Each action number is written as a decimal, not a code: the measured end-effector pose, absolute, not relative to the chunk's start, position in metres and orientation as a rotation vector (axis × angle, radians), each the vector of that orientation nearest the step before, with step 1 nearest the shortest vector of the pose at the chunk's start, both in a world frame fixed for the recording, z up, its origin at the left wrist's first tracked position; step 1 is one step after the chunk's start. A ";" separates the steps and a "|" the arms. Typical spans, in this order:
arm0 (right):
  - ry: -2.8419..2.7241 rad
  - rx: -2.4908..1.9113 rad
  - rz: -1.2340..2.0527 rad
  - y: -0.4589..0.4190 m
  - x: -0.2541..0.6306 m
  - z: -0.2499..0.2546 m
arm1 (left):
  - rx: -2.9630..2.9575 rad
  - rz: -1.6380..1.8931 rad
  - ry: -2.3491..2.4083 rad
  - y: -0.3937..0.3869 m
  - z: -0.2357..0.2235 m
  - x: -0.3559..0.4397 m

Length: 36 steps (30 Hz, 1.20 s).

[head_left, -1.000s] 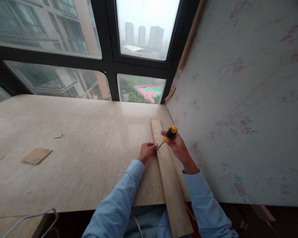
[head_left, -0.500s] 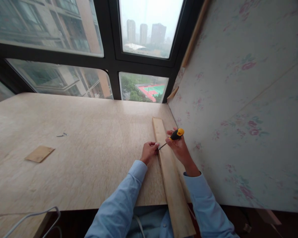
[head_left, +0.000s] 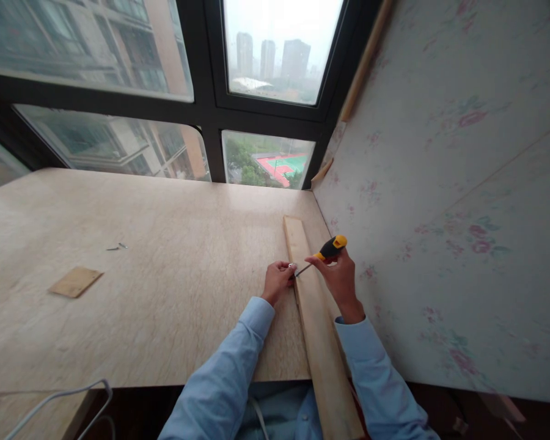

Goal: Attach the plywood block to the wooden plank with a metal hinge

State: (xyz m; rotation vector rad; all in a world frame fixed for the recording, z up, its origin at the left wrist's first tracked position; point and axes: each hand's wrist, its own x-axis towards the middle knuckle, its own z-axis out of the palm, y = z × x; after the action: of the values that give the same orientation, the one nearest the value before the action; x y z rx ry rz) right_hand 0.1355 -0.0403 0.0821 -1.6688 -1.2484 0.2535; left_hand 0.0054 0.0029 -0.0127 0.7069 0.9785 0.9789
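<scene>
A long pale wooden plank (head_left: 318, 342) lies on the light table (head_left: 165, 275) along the right wall and sticks out over the near edge. My right hand (head_left: 340, 278) is closed round a yellow and black screwdriver (head_left: 326, 251), whose tip points down-left at the plank's left edge. My left hand (head_left: 278, 281) is curled beside that edge, its fingertips pinching a small metal screw (head_left: 292, 266) right at the screwdriver's tip.
A small flat wooden piece (head_left: 76, 282) lies on the left of the table, with two loose screws (head_left: 117, 247) beyond it. A floral-papered wall (head_left: 440, 201) rises close on the right. Windows stand at the back. A white wire loop (head_left: 59, 397) shows at the bottom left.
My right hand has turned the screwdriver handle over to the right and lower, while the tip stays at the screw. My left hand has kept its place at the plank's edge.
</scene>
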 end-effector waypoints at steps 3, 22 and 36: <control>-1.245 -1.452 0.483 -0.041 0.136 0.076 | 0.718 0.987 0.983 0.004 -0.016 0.006; -1.288 -1.381 0.497 -0.036 0.137 0.077 | 0.737 0.925 1.012 0.002 -0.006 0.000; -1.313 -1.352 0.569 -0.042 0.139 0.089 | 0.692 0.900 1.021 0.003 0.001 -0.001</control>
State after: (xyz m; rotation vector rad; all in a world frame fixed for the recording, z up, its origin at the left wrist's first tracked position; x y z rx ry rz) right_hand 0.1390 -0.0418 0.0894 -1.3525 -1.3126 0.5692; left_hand -0.0009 0.0026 0.0012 0.6922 1.0207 0.8995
